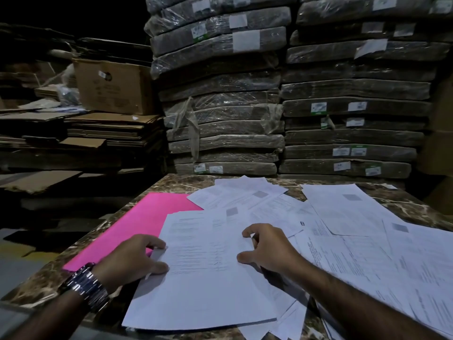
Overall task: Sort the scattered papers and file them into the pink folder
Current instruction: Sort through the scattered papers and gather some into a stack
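Observation:
A pink folder [137,224] lies flat on the left part of the marble table [46,285]. A small stack of white printed papers [203,266] sits in front of me, partly over the folder's right edge. My left hand [132,258], with a metal watch on the wrist, pinches the stack's left edge between thumb and fingers. My right hand [267,246] grips the stack's right edge with curled fingers. Several more loose sheets [355,229] lie scattered over the right half and back of the table.
Stacks of plastic-wrapped flat bundles [220,106] rise right behind the table. Flattened cardboard [98,128] and an open cardboard box [112,87] stand at the left. The table's left edge drops to a dark floor.

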